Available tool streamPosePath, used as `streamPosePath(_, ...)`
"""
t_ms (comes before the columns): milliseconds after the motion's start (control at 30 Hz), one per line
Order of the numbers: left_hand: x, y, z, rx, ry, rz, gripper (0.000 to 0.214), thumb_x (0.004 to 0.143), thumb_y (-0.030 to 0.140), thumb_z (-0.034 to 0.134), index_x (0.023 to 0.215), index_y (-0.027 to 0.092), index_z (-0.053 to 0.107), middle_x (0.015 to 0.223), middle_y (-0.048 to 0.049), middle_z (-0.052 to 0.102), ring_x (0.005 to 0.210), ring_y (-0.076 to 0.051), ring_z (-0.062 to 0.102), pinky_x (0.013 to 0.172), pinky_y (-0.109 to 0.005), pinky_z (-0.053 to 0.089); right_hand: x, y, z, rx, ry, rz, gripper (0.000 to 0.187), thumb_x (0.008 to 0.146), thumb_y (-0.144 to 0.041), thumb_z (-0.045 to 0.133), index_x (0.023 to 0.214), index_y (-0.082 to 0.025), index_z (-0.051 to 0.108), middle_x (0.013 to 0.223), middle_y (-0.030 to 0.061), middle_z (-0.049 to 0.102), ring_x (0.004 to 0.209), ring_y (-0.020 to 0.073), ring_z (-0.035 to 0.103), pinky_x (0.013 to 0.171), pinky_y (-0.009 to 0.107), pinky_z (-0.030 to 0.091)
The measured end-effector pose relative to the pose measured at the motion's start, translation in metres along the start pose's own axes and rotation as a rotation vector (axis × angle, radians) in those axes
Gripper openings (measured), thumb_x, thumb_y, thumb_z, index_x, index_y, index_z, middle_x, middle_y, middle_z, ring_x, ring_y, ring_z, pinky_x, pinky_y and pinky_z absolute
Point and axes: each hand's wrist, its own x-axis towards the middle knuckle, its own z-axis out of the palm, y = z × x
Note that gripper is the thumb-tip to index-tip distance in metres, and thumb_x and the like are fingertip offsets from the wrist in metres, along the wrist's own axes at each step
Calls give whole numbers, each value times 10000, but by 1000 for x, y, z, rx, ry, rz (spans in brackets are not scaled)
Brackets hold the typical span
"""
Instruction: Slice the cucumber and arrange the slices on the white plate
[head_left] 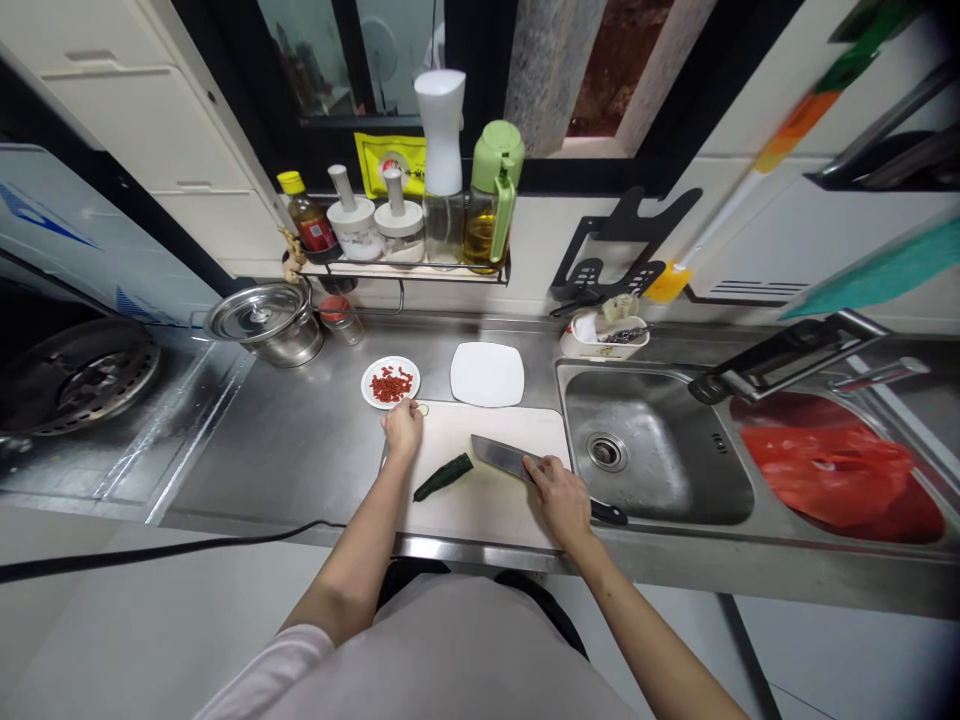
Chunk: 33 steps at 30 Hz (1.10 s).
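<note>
My right hand [562, 500] grips a kitchen knife [499, 456] with a broad steel blade and black handle, held over the right part of the white cutting board [495, 515]. The blade tip points left, just above the cut end of a dark green cucumber [444, 477] lying slantwise on the board. At the board's far left corner, my left hand [403, 430] has its fingers closed at a small pale round slice [424, 409], which looks like cucumber. Just beyond that hand sits a white plate [367, 390] of small red dried berries [391, 384].
A square white plate [487, 374] lies behind the board. The sink [652, 430] is at right, with a red plastic bag [832, 475] beyond it. A lidded steel pot [270, 325] stands left. Seasoning jars and an oil bottle [491, 195] line the rack above.
</note>
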Motion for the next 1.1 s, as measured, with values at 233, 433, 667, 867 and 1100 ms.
streamPosePath(233, -8, 2, 1, 94, 27, 82, 264, 803, 374, 582, 1000, 211, 649, 1079, -107, 641, 1067, -281, 526, 918, -405, 327, 0, -1, -1, 7, -5, 3, 435, 849, -166, 512, 1253, -313, 580, 1070, 67, 555, 773, 143, 506, 698, 269, 337)
streamPosePath(433, -7, 0, 3, 128, 17, 83, 258, 838, 354, 541, 1012, 210, 667, 1068, -114, 637, 1061, -281, 519, 914, -407, 326, -2, -3, -1, 17, 5, 23, 406, 864, -207, 513, 1248, -319, 582, 1070, 66, 555, 759, 139, 500, 694, 267, 333)
streamPosePath(667, -8, -2, 2, 108, 35, 83, 256, 826, 365, 554, 1004, 219, 666, 1048, -108, 639, 1057, -287, 522, 904, -410, 333, -2, 0, 3, 30, -13, 54, 367, 871, -242, 512, 1223, -306, 595, 1057, 65, 551, 746, 139, 504, 680, 267, 332)
streamPosePath(867, -26, -3, 1, 17, 93, 57, 246, 812, 376, 574, 1002, 245, 661, 1026, -89, 637, 1040, -291, 519, 902, -407, 353, 1, -5, 1, 77, -15, 151, 324, 909, -302, 473, 1207, -303, 599, 977, 34, 547, 646, 103, 480, 610, 254, 298)
streamPosePath(1100, -70, -8, 3, -149, 30, 257, 189, 851, 294, 517, 946, 225, 665, 965, -69, 643, 949, -227, 562, 887, -358, 410, 6, -11, -3, 192, -21, 226, 304, 908, -265, 478, 1179, -282, 612, 962, 21, 540, 619, 82, 480, 568, 242, 270)
